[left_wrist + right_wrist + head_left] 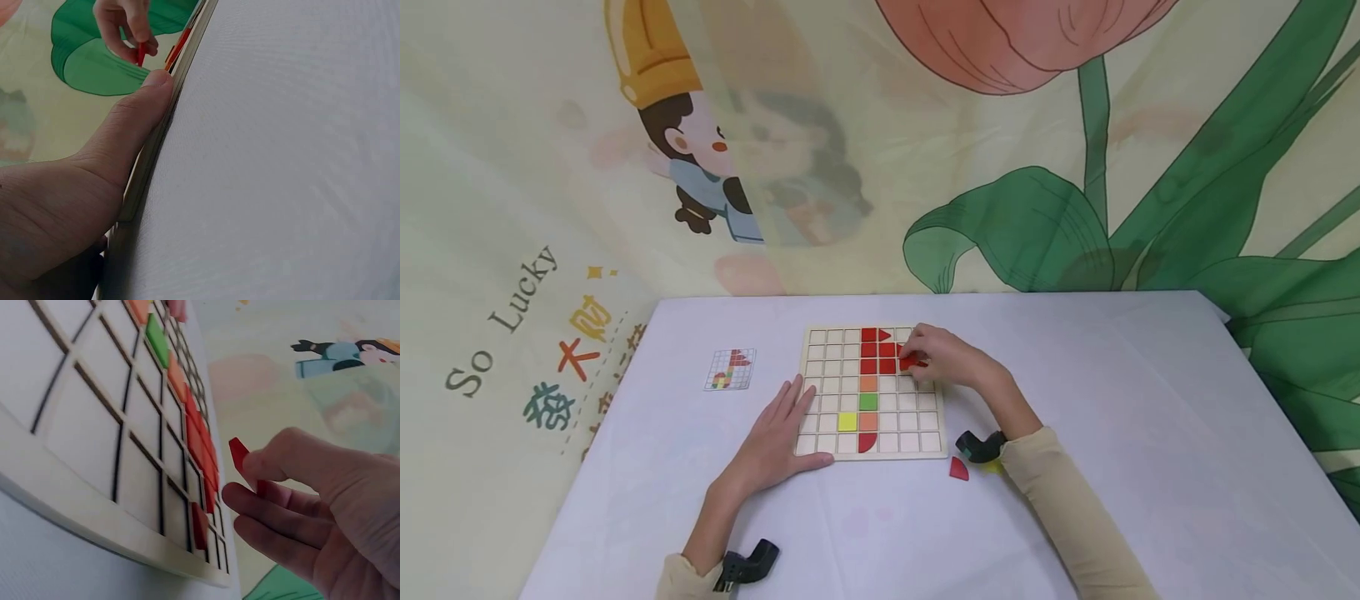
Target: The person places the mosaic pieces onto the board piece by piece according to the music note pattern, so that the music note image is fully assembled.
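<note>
A wooden grid board (907,422) lies on the white table, with red, orange, green and yellow tiles set in some of its squares. Over the upper right squares, my right hand (951,356) pinches a red tile (238,454) between thumb and fingers. That tile is raised off the grid in the right wrist view, its outline partly covered by the fingers. Below it, another red tile (199,526) sits at the grid. My left hand (767,442) rests along the board's left edge, fingers extended, with its thumb (134,119) against the near edge.
A small card (730,370) with a coloured grid pattern lies left of the board. Near the board's lower right corner are a loose red quarter-round tile (958,469) and a yellow piece (992,467), partly hidden by the right wrist's black camera (980,447). A printed cloth hangs behind.
</note>
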A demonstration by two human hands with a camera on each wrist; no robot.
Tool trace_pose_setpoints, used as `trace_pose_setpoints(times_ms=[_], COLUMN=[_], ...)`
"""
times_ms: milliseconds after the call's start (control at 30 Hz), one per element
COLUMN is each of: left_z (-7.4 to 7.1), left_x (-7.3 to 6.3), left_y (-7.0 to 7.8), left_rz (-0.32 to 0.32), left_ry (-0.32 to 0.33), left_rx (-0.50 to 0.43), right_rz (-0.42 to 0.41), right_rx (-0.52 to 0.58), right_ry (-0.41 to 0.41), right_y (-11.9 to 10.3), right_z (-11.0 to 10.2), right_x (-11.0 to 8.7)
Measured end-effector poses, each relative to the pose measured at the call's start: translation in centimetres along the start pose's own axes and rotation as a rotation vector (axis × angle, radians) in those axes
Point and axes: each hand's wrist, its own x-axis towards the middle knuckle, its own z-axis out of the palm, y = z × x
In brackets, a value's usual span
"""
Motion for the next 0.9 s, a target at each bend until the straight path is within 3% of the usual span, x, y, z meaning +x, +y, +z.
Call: trace_pose_setpoints(times_ms=[267,900], left_z=[0.1,0.1], left_x=[0.0,0.2], left_y=[0.0,0.0], left_rz=[0.0,-0.006], left_ry=[-0.003,-0.005], left_rx=[-0.001,0.003], right_rz=[0.028,0.04], right_rx=[-0.096,-0.1], right_ry=[0.014,0.022], right_y=[-0.2,-0.8], right_z=[1.1,1.4], right_x=[0.5,0.7])
